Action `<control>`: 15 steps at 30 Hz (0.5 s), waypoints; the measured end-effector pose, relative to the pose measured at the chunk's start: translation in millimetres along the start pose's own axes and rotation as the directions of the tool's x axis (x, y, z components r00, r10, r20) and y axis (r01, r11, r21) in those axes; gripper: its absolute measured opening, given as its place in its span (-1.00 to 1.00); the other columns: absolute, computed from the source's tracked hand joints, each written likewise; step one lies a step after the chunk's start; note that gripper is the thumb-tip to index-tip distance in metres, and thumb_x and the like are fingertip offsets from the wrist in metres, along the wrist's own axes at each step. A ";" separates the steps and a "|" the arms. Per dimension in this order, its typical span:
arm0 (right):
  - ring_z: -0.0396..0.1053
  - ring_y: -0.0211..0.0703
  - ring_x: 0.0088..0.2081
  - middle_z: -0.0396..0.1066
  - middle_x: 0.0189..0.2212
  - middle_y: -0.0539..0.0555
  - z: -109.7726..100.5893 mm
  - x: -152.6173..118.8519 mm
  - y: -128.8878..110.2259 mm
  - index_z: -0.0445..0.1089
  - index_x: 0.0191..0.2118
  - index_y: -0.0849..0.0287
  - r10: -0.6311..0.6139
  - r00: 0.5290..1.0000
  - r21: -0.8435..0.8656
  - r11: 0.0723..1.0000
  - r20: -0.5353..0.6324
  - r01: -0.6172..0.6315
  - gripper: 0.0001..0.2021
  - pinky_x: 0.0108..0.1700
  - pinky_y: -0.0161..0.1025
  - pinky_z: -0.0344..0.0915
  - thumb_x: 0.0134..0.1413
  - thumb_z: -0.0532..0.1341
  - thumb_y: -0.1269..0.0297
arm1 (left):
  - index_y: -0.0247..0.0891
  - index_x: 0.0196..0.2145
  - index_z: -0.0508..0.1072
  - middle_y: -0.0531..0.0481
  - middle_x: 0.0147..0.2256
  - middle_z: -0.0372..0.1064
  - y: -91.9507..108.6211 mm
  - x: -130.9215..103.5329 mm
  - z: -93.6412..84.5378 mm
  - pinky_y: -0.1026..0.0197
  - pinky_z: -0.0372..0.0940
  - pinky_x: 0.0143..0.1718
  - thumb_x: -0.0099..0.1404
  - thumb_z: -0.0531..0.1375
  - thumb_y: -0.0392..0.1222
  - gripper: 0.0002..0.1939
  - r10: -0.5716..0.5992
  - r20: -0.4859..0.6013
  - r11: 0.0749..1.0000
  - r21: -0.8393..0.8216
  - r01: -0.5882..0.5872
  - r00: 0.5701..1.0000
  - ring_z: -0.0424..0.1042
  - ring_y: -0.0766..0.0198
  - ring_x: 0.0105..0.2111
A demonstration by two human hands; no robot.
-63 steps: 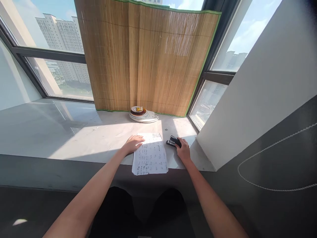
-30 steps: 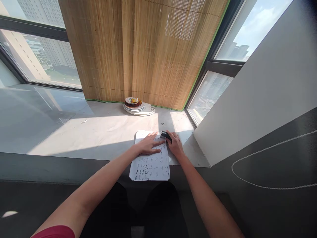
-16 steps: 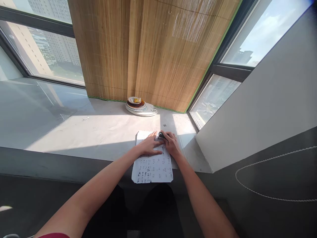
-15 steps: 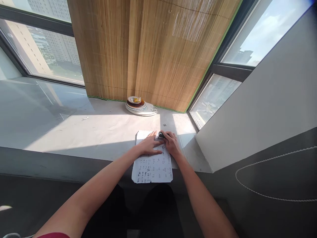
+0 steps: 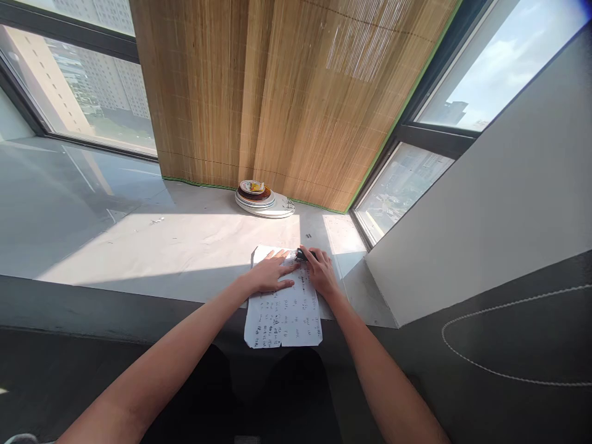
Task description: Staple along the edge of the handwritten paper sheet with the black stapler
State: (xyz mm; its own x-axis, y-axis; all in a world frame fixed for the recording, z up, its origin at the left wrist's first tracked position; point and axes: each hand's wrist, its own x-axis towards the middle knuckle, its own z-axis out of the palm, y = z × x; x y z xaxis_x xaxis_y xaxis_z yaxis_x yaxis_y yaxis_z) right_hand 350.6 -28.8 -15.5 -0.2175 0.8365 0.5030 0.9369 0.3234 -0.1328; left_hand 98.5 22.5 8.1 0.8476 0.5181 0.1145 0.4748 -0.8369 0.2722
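Note:
A white sheet of paper (image 5: pixel 289 320) with rows of dark handwriting lies on the ledge, its near end hanging over the front edge. My left hand (image 5: pixel 269 273) rests flat on the upper part of the sheet, fingers spread. At the sheet's top right, my right hand (image 5: pixel 322 271) has its fingers around a small black object (image 5: pixel 300 254). What that object is cannot be made out for certain. Its far end touches or hovers just over the paper.
Stacked plates (image 5: pixel 280 206) stand on the pale ledge (image 5: pixel 185 240) against a bamboo blind (image 5: pixel 277 92). Two tiny dark bits (image 5: pixel 309 235) lie beyond the paper. A white cord (image 5: pixel 509 372) hangs at the right, beside the slanting wall (image 5: pixel 499 185).
My left hand has shifted slightly left and down, away from the black object. The view has tilted a little. My right hand still has the black object.

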 end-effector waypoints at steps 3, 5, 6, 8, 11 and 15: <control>0.34 0.09 0.15 0.39 0.19 0.18 -1.2 0.2 -1.4 0.14 0.55 -0.10 -0.002 1.000 0.019 1.000 0.007 0.002 -0.40 0.18 0.01 0.31 0.50 0.03 0.39 | 0.12 0.51 0.26 -0.16 0.50 0.09 1.7 -1.4 5.2 -0.41 -0.14 0.49 0.57 0.12 0.24 -0.36 -0.015 -0.005 1.000 -0.009 0.015 1.000 -0.04 -0.27 0.52; 0.34 0.09 0.15 0.39 0.19 0.18 -1.6 0.3 -1.9 0.16 0.54 -0.12 -0.006 1.000 0.012 1.000 0.013 0.006 -0.40 0.17 0.00 0.31 0.51 0.01 0.39 | 0.14 0.50 0.25 -0.15 0.52 0.06 3.1 -0.7 7.2 -0.43 -0.16 0.49 0.58 0.11 0.25 -0.36 -0.013 -0.008 1.000 -0.012 0.013 1.000 -0.07 -0.28 0.53; 0.33 0.10 0.16 0.40 0.19 0.17 -1.6 0.3 -2.0 0.16 0.54 -0.13 -0.010 1.000 0.007 1.000 0.016 0.010 -0.40 0.17 0.01 0.30 0.51 0.01 0.40 | 0.14 0.51 0.25 -0.15 0.52 0.05 3.6 -0.4 7.5 -0.43 -0.18 0.50 0.58 0.10 0.25 -0.36 -0.011 -0.010 1.000 -0.012 0.011 1.000 -0.08 -0.28 0.53; 0.33 0.11 0.17 0.40 0.20 0.17 -1.6 0.2 -2.3 0.16 0.54 -0.15 -0.023 1.000 -0.002 1.000 0.017 0.023 -0.40 0.19 0.02 0.29 0.51 -0.01 0.40 | 0.14 0.52 0.23 -0.16 0.52 0.04 4.2 -0.1 6.8 -0.43 -0.20 0.50 0.58 0.09 0.25 -0.36 -0.008 -0.004 1.000 -0.009 0.008 1.000 -0.08 -0.28 0.53; 0.32 0.12 0.19 0.41 0.20 0.17 -0.7 -0.2 -2.2 0.14 0.55 -0.15 -0.045 0.999 -0.008 0.999 0.006 0.045 -0.38 0.22 0.05 0.26 0.51 0.00 0.41 | 0.18 0.53 0.20 -0.15 0.53 0.02 4.1 -1.0 5.7 -0.44 -0.20 0.50 0.58 0.09 0.26 -0.35 -0.006 0.007 1.000 -0.007 0.006 1.000 -0.09 -0.29 0.54; 0.34 0.09 0.17 0.43 0.19 0.16 3.8 -0.2 0.9 0.10 0.57 -0.14 -0.054 0.998 -0.002 0.999 -0.017 0.054 -0.35 0.20 0.03 0.29 0.48 0.03 0.44 | 0.24 0.53 0.17 -0.10 0.55 -0.01 -0.2 -2.6 6.9 -0.44 -0.16 0.50 0.56 0.10 0.29 -0.33 0.002 0.009 1.000 -0.012 -0.002 1.000 -0.11 -0.29 0.55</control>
State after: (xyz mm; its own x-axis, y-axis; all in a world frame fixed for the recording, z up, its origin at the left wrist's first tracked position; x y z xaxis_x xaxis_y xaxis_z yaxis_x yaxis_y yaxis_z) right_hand 350.4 -27.0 -18.9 -0.2632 0.8099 0.5242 0.9243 0.3673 -0.1034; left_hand 97.9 20.1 1.1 0.8508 0.5145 0.1068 0.4699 -0.8359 0.2836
